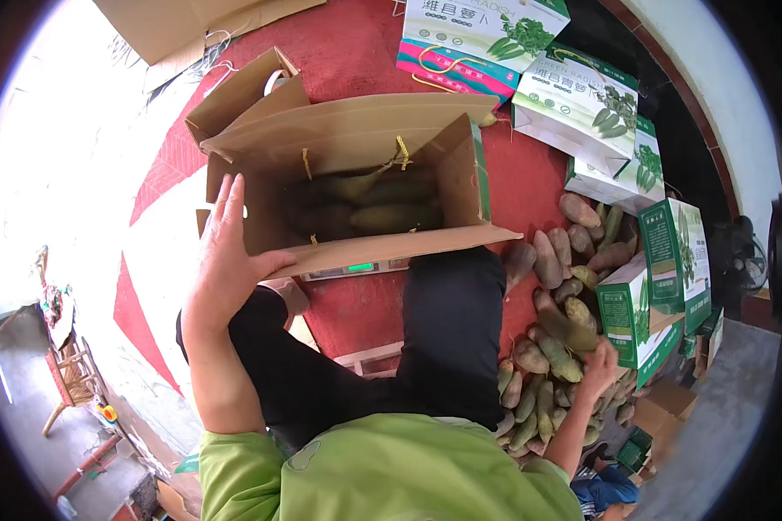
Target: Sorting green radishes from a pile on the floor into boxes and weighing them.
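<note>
1. I see left hand (222, 256) spread wide against the carton (382, 249); brace squarely there.
2. Right hand (600, 368) pinches one radish (570, 330) (blurry) above the pile (561, 365); I'd grip firmly, without bruising.

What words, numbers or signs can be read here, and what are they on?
Wording isn't copied here, only placed:
Topmost white carton: large dark characters, legible.
White carton below it: large dark characters and pale letters, legible.
Pink-and-blue box: pale characters, too small.
Green carton: pale print, too small.
Green-lit display: too small to read.
</note>
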`<state>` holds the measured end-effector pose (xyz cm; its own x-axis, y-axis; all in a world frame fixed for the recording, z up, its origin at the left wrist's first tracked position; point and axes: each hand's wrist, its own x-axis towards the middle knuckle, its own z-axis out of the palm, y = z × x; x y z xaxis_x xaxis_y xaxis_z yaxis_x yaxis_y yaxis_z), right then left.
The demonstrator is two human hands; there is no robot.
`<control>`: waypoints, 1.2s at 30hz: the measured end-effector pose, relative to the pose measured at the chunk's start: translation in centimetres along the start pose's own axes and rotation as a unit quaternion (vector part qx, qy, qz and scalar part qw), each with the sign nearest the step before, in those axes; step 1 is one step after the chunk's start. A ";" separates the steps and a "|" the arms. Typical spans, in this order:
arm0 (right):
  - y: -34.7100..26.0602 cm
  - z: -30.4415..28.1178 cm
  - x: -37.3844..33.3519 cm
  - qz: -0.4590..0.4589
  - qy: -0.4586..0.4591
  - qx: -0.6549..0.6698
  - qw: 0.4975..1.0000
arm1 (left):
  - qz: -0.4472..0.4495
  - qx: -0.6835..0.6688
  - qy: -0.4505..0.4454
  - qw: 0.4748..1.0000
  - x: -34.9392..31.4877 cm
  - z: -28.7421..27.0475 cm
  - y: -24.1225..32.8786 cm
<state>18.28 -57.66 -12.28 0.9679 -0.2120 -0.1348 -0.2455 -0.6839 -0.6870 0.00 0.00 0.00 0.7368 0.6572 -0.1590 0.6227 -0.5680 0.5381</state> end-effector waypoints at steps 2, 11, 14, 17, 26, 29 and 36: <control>-7.7 -0.6 0.4 -0.125 0.065 0.074 0.987 | -0.002 -0.017 -0.006 1.000 -0.7 0.4 0.4; -29.1 3.0 0.5 -0.354 -0.080 0.403 0.840 | 0.023 0.034 0.003 0.999 0.4 -0.3 -0.4; -34.6 7.5 -1.8 -0.347 -0.161 0.388 0.839 | 0.017 0.035 0.001 0.999 0.2 -0.3 -0.3; -38.3 12.0 -4.3 -0.394 -0.220 0.274 0.849 | 0.026 0.035 0.005 0.999 0.4 0.0 -0.8; -37.9 20.7 -6.1 -0.715 -0.143 -0.093 0.678 | 0.022 -0.028 -0.011 0.999 1.2 0.4 -0.9; -37.6 18.6 -5.5 -0.619 -0.223 -0.054 0.751 | 0.017 -0.012 -0.036 0.999 1.9 0.2 -1.0; -25.5 11.2 2.4 -0.351 -0.199 0.057 0.913 | -0.032 -0.120 -0.067 0.990 1.1 0.3 -0.1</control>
<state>27.49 -32.90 -3.08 0.8328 0.5369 0.1349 0.4289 -0.4717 -0.7704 0.83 0.61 -0.48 0.7356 0.6079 -0.2989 0.6011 -0.3824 0.7017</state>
